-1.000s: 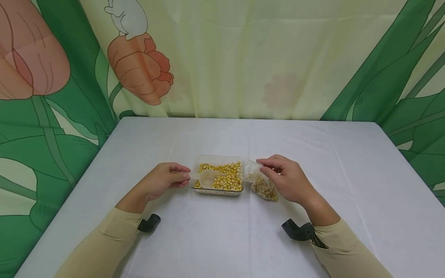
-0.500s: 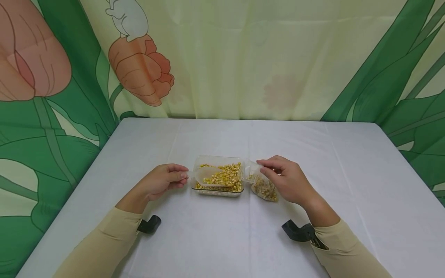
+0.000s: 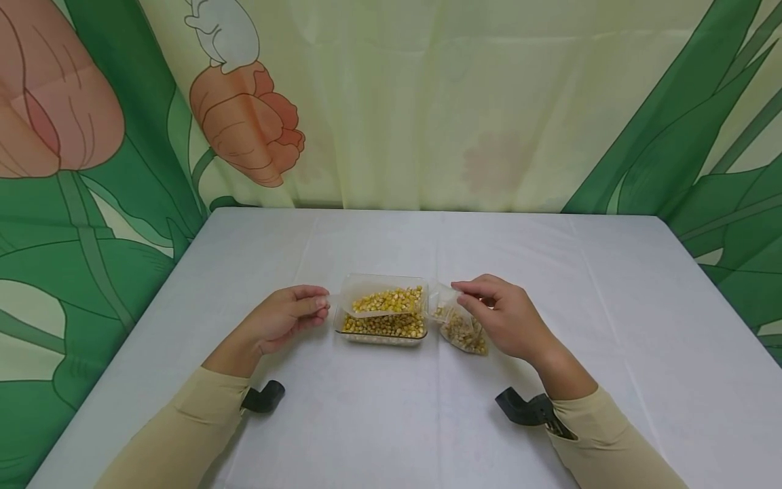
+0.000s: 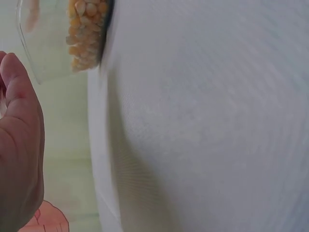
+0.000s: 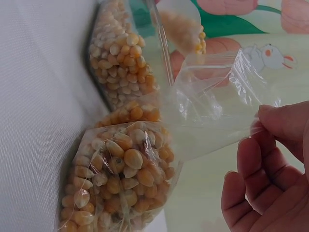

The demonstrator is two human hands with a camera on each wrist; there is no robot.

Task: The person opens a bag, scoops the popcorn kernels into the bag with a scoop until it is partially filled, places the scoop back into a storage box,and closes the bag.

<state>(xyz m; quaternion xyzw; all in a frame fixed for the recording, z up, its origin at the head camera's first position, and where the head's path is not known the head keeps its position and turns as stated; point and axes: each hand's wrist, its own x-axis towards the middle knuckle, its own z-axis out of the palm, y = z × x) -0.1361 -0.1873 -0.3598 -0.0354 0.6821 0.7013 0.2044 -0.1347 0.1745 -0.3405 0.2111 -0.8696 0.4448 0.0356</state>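
Beige sleeves (image 3: 183, 421) stretch over a white tablecloth (image 3: 379, 414). Thumb and fingertips together, the left hand (image 3: 286, 316) pinches a translucent scoop (image 3: 349, 299) loaded with yellow corn kernels (image 3: 389, 300), held over a clear container (image 3: 381, 339) of more kernels. The right hand (image 3: 504, 314), its lower fingers loosely curled, pinches the upper edge of a clear plastic bag (image 5: 207, 108), part-filled with kernels, just beside the container. Behind hangs a flower-printed curtain (image 3: 403, 122).

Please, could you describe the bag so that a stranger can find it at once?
On the white table, find the clear box of corn. Just to its right is the bag, its top pinched by the right hand. Its crinkled plastic sets it apart from the straight-walled box.
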